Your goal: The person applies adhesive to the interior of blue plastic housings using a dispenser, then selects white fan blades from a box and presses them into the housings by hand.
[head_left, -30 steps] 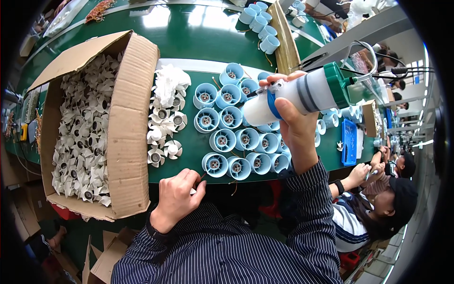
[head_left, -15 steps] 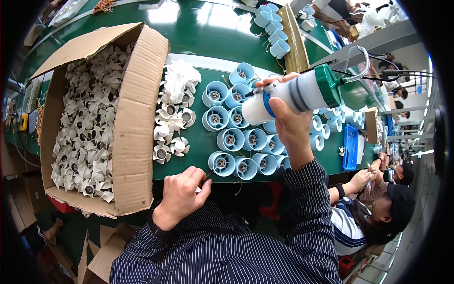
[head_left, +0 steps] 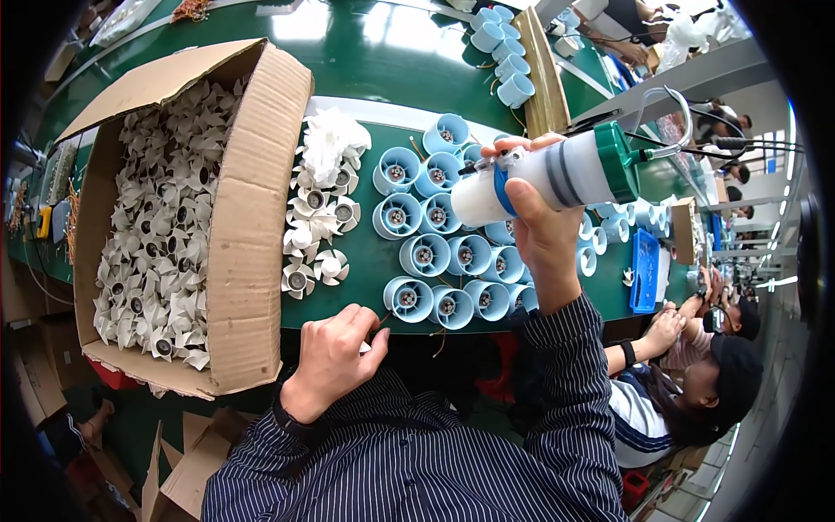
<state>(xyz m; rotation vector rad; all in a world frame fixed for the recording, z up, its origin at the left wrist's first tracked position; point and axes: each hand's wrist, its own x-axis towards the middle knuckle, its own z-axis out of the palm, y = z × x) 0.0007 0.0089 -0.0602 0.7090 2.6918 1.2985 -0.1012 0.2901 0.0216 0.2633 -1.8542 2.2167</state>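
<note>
My right hand (head_left: pixel 546 228) is wrapped round a thick translucent glue syringe (head_left: pixel 574 168) with a green cap, dark rings, a blue strap and an air hose at its capped end. The syringe lies tilted above rows of light blue round housings (head_left: pixel 424 254), each with a metal-cored hub and spokes inside. Its narrow tip end points left. At the table's front edge, my left hand (head_left: pixel 335 358) is closed. A small pale bit shows between its fingers, too little to name. White fan impellers (head_left: pixel 298 280) lie in a cluster left of the housings, beside a crumpled white plastic bag (head_left: pixel 329 143).
A large cardboard box (head_left: pixel 248 252) full of white impellers stands at the left of the green table (head_left: pixel 348 61). A wooden bar (head_left: pixel 541 74) and more housings lie at the back. On the right are a blue tray (head_left: pixel 644 271) and a seated co-worker (head_left: pixel 648 409).
My right hand and the syringe have shifted slightly right. My left hand has stayed in place. The co-worker's hands at the right have moved a little.
</note>
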